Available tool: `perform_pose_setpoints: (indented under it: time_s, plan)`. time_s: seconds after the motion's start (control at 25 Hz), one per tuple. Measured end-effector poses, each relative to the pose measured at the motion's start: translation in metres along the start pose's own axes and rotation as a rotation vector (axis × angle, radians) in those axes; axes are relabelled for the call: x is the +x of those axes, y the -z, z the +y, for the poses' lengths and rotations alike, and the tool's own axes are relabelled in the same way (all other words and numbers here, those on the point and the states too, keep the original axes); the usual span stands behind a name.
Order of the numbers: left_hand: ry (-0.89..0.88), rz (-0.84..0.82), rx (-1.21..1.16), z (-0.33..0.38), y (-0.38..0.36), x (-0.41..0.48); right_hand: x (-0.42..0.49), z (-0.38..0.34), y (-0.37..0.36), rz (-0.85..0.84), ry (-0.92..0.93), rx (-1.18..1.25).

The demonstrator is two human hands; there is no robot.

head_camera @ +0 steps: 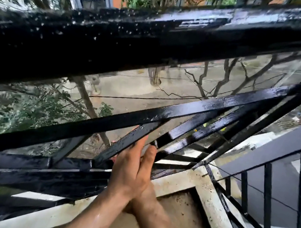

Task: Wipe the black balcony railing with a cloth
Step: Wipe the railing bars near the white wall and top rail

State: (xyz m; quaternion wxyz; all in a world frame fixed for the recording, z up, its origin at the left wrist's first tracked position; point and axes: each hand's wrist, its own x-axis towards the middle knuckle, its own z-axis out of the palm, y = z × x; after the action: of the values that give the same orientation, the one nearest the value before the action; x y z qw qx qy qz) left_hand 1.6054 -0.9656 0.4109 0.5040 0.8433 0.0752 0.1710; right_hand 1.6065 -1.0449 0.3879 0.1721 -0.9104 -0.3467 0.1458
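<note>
Two hands pressed together: left hand (126, 171), right hand (148, 164) | against wet black railing (127, 142) bar

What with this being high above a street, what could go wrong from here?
The railing is wet and beaded with drops, so the left hand and right hand, pressed together against a slanted bar, may slip. Only a pale scrap, probably the cloth, shows between them. If it comes loose, it could fall through the bars to the pavement below.
</note>
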Motion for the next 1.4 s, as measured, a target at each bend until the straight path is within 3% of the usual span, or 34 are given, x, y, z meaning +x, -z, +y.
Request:
perform_pose_setpoints:
  time_s: [0.08, 0.2, 0.28, 0.36, 0.44, 0.52, 0.64, 0.72, 0.84, 0.88, 0.92, 1.0, 1.04, 1.08, 1.16, 1.24, 1.32, 1.4]
  plan:
    - [-0.109, 0.042, -0.085, 0.0, 0.014, -0.012, -0.013, -0.01, 0.014, 0.055, 0.019, 0.054]
    - [-0.326, 0.232, -0.115, 0.012, 0.041, -0.028, -0.034, -0.017, 0.048, 0.462, 0.062, 0.177]
    - [-0.334, 0.334, -0.065, 0.018, 0.052, -0.028, -0.036, -0.024, 0.07, 0.557, 0.145, 0.122]
    - [-0.262, 0.326, -0.03, 0.018, 0.06, -0.028, -0.026, -0.033, 0.084, 0.573, 0.119, -0.072]
    - [-0.192, 0.284, -0.046, 0.01, 0.066, -0.034, -0.012, -0.041, 0.081, 0.529, -0.111, -0.176]
    - [-0.175, 0.24, -0.028, 0.002, 0.08, -0.036, 0.006, -0.062, 0.064, 0.451, -0.199, -0.197]
    - [-0.144, 0.126, 0.06, -0.008, 0.102, -0.037, 0.034, -0.089, 0.032, 0.052, -0.051, -0.083]
    - [-0.138, 0.12, 0.07, -0.01, 0.112, -0.043, 0.035, -0.087, 0.036, -0.004, 0.025, -0.08]
    - [-0.195, 0.229, 0.034, -0.004, 0.116, -0.052, 0.013, -0.058, 0.052, 0.549, -0.162, -0.009]
    - [-0.207, 0.273, 0.021, -0.002, 0.115, -0.051, 0.008, -0.054, 0.053, 0.651, -0.207, 0.003]
    - [-0.201, 0.308, 0.011, -0.001, 0.115, -0.052, 0.008, -0.054, 0.042, 0.623, -0.209, -0.026]
    - [-0.183, 0.374, 0.008, -0.001, 0.117, -0.055, 0.012, -0.07, 0.012, 0.319, -0.04, 0.015]
    - [-0.159, 0.414, -0.005, -0.005, 0.119, -0.058, 0.008, -0.083, -0.001, 0.137, 0.005, 0.1]
    - [-0.113, 0.447, -0.03, -0.011, 0.121, -0.062, 0.002, -0.098, -0.009, 0.11, 0.025, 0.248]
    - [0.006, 0.499, -0.139, -0.022, 0.13, -0.068, -0.011, -0.12, -0.007, 0.457, 0.026, 0.503]
    - [0.078, 0.51, -0.206, -0.027, 0.14, -0.073, -0.022, -0.132, -0.003, 0.827, 0.092, 0.469]
    - [0.075, 0.519, -0.16, -0.031, 0.151, -0.075, -0.016, -0.143, -0.001, 0.878, 0.15, 0.287]
    - [0.092, 0.541, -0.189, -0.031, 0.159, -0.076, 0.002, -0.149, -0.014, 0.773, 0.069, 0.068]
